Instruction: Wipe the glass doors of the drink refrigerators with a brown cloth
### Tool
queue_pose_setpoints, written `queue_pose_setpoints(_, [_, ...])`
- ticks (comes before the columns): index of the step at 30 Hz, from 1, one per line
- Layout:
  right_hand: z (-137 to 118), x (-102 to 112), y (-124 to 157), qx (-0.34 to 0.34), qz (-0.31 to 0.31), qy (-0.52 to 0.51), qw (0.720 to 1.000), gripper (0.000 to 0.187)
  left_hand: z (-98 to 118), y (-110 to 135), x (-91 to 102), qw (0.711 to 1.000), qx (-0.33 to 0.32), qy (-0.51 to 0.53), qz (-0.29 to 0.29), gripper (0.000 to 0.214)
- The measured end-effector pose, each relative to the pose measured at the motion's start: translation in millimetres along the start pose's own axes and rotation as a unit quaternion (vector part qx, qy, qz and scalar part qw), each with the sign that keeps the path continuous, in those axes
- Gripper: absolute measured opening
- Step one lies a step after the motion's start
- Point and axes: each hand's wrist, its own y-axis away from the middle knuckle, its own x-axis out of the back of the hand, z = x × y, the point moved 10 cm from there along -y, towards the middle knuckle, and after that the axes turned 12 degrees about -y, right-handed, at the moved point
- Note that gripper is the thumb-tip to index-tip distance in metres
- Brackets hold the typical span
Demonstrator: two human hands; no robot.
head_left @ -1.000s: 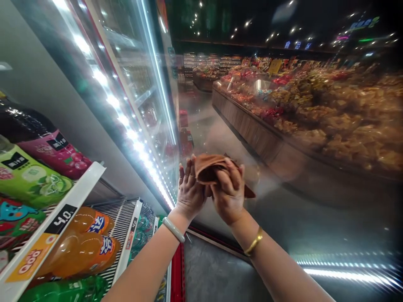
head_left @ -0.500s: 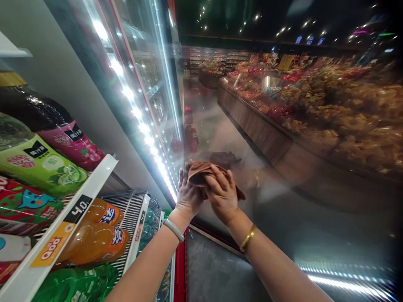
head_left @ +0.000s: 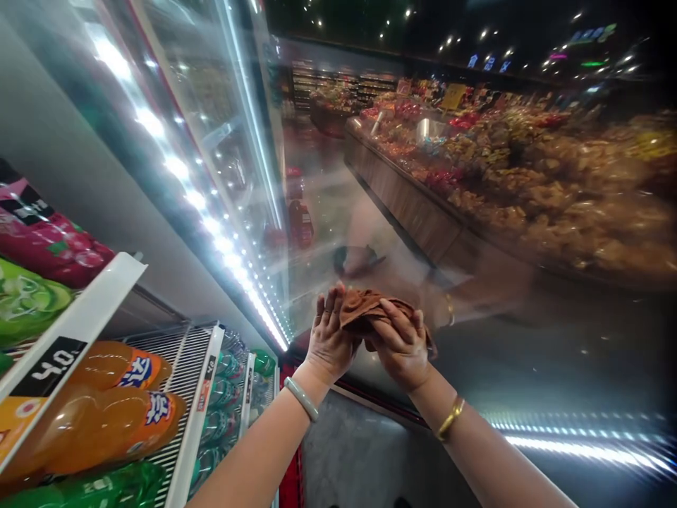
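A brown cloth (head_left: 364, 307) is bunched between both of my hands, low against the open glass cooler door (head_left: 476, 339). My right hand (head_left: 400, 346) lies over the cloth with fingers curled on it, a gold bangle on the wrist. My left hand (head_left: 328, 336) presses against the cloth from the left, fingers straight and pointing up, a pale green bangle on the wrist. The door's glass is misted and reflects my hands and the shop.
The cooler's shelves at the left hold orange drink bottles (head_left: 106, 409), green bottles (head_left: 21, 303) and a pink-labelled bottle (head_left: 47, 247), behind a white price rail (head_left: 74, 331). A lit LED strip (head_left: 211, 226) runs along the cooler frame. Produce displays (head_left: 529, 176) show through the glass.
Both hands with the cloth have moved down the glass and slightly right. My view has tilted, so the shelves sit lower and further left.
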Motion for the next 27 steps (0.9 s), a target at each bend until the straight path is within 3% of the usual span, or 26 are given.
queue_pose_setpoints(4, [-2.6, 7.8, 14.2, 0.018, -0.058, 0.001, 0.998, 0.022, 12.9, 6.1, 1.9, 1.000, -0.002, 0.023, -0.008, 0.086])
queue_pose_setpoints(9, [18.1, 78.5, 47.5, -0.015, -0.061, 0.011, 0.998, 0.020, 49.4, 4.3, 11.0, 0.999, -0.025, 0.034, -0.019, 0.086])
queue_pose_setpoints(12, [32.2, 111.1, 58.1, -0.040, -0.043, 0.028, 0.998, 0.015, 80.8, -2.9, 14.8, 0.998, -0.042, 0.045, -0.018, 0.086])
queue_pose_setpoints(19, [27.9, 128.2, 88.6, -0.004, -0.090, 0.016, 0.996, 0.018, 156.2, -10.5, 23.7, 0.996, -0.063, 0.065, -0.016, 0.083])
queue_pose_setpoints(23, [40.3, 176.8, 107.2, -0.012, -0.086, 0.027, 0.996, 0.020, 206.2, -24.0, 32.5, 0.990, -0.114, 0.080, -0.005, 0.081])
queue_pose_setpoints(27, [59.0, 227.2, 112.3, -0.041, -0.082, 0.066, 0.994, 0.017, 246.6, -51.9, 41.7, 0.988, -0.122, 0.097, -0.007, 0.085])
